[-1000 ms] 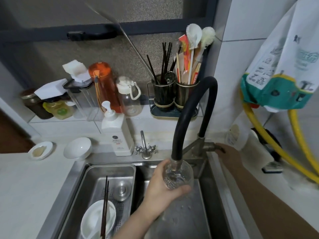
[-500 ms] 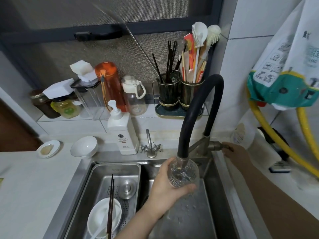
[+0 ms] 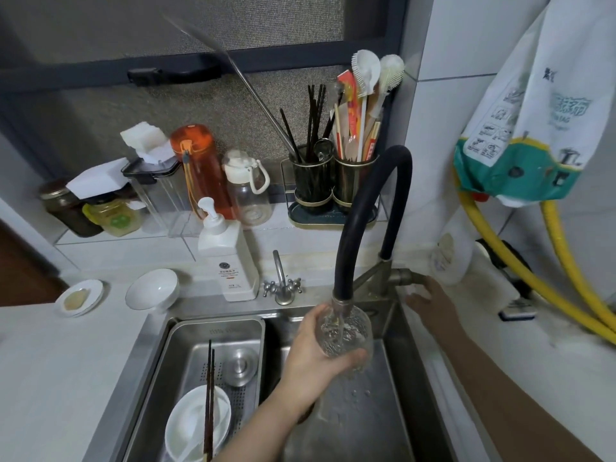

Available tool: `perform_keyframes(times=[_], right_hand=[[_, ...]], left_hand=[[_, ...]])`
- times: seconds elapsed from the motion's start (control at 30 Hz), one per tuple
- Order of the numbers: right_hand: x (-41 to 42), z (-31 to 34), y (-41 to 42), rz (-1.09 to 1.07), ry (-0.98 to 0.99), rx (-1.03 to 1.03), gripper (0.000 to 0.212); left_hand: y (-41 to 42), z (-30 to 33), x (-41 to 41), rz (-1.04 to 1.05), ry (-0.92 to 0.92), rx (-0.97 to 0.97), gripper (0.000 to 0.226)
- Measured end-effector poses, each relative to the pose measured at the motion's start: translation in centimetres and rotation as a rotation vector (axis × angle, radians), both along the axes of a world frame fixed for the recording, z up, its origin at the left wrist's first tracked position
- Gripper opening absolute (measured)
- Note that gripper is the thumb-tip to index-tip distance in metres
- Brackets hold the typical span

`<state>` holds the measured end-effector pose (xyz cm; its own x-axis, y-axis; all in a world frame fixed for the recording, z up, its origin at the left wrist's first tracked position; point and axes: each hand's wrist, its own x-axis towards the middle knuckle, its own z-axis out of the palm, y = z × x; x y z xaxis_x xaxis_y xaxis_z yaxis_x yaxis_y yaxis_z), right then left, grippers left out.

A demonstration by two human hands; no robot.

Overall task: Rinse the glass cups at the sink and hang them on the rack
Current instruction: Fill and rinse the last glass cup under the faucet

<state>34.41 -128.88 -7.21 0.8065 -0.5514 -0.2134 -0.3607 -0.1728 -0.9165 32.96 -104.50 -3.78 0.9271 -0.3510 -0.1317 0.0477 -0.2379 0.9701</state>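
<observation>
1. You are gripping the glass cup (image 3: pixel 345 335) in your left hand (image 3: pixel 313 355), fingers and thumb curled round its wet side, holding it over the right basin of the sink (image 3: pixel 396 378) with its mouth right under the faucet nozzle (image 3: pixel 341 300). Water is running into it; a slack hold on wet glass is risking a slip onto the steel.
2. The rim is sitting almost against the nozzle. Lifting or tilting carelessly is inviting a knock and a chip.
3. Your right hand (image 3: pixel 430 300) is reaching to the faucet handle (image 3: pixel 405 278) at the sink's back right corner; I cannot tell whether those fingers are closing on it. Opening the flow harder is likely to be splashing water over the worktop.
4. No rack is showing, so you are carrying dripping glass somewhere unseen.
</observation>
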Motion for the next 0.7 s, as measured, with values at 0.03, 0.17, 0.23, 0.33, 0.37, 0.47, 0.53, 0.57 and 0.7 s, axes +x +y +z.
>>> perform_keyframes(times=[0.03,0.17,0.23,0.33,0.37,0.47,0.53,0.57,0.7], right_hand=[[-0.4,0.0,0.6,-0.008,0.006,0.025,0.054],[-2.6,1.3,4.4,0.134,0.01,-0.024,0.042],[-4.1,2.5,6.7,0.225,0.001,0.014,0.032],[-6.5,4.1,9.5,0.391,-0.069,0.19,0.036],[-7.2,4.5,10.3,0.454,-0.071,0.212,0.045],[-7.9,5.2,12.5,0.563,-0.075,0.245,0.074],[-7.4,5.7,13.1,0.583,-0.09,0.22,0.076],[-7.2,6.0,13.2,0.583,-0.092,0.196,0.074],[-7.8,5.4,12.7,0.447,-0.136,0.001,0.065]], left_hand=[[0.0,-0.1,0.0,0.001,0.004,0.006,0.098],[0.0,0.2,0.1,-0.007,0.018,-0.001,0.079],[0.2,0.5,0.0,-0.008,0.014,-0.013,0.074],[0.9,0.5,0.2,-0.001,0.022,-0.025,0.067],[1.2,0.5,0.3,-0.006,0.026,-0.024,0.064],[2.1,0.5,0.4,-0.027,0.04,-0.028,0.058],[2.6,0.5,0.4,-0.033,0.068,-0.046,0.055],[2.6,0.7,0.5,-0.042,0.078,-0.044,0.052],[1.8,1.2,0.2,-0.17,0.134,-0.069,0.059]])
